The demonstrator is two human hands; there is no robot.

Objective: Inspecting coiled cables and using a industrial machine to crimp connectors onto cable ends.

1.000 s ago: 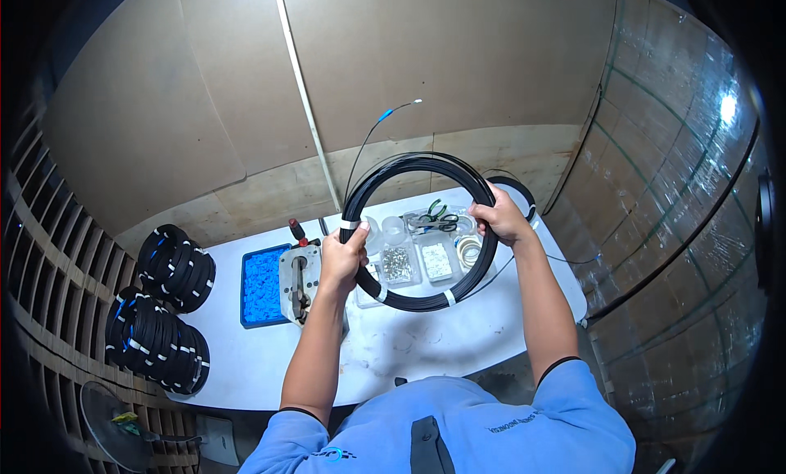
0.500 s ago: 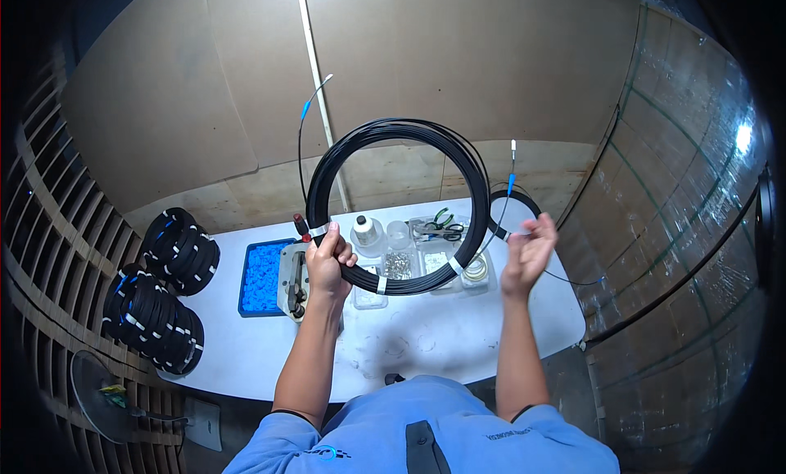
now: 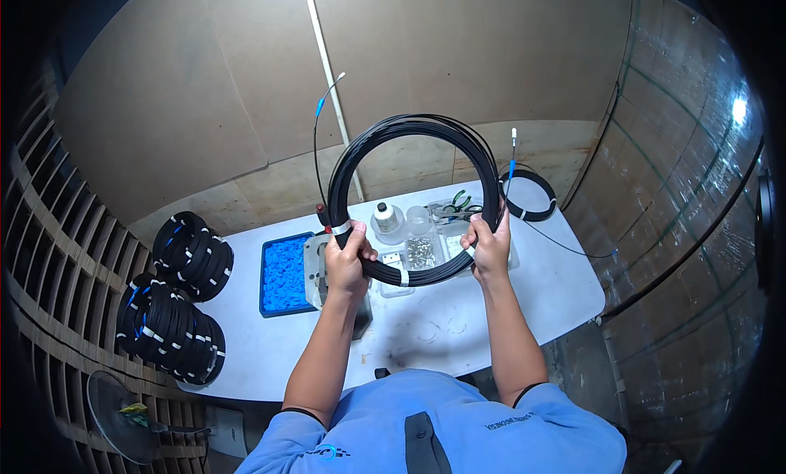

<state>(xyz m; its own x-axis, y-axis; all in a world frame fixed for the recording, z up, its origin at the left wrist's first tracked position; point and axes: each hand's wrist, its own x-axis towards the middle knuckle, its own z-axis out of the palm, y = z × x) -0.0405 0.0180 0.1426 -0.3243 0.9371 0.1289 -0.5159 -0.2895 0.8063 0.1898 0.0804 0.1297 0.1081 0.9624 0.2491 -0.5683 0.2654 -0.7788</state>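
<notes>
The left fingers [image 3: 354,243] curl closed around the left side of a black coil [image 3: 409,128], thumb across its strands; the right fingers [image 3: 485,235] grip its lower right side the same way. The coil is held up above the desk [image 3: 426,335] between them, its ring about as wide as tall, open face toward the wearer. One cable end [image 3: 320,107] rises above the left fingers and bends right at its tip; the other [image 3: 512,168] points almost straight up above the right fingers.

Beyond the fingers, seen through the ring, stand a white bottle [image 3: 382,218] and a box of metal parts [image 3: 422,253]. Just behind the left fingers is a grey press [image 3: 313,269], with a blue tray [image 3: 264,282] left of it. Farther left are stacked coils [image 3: 192,261]; beyond the right fingers lies another coil [image 3: 552,197].

The desk is white and scuffed. A brown wall [image 3: 393,48] rises behind it, a slatted rack [image 3: 61,212] left, film-wrapped boxes [image 3: 696,187] right.
</notes>
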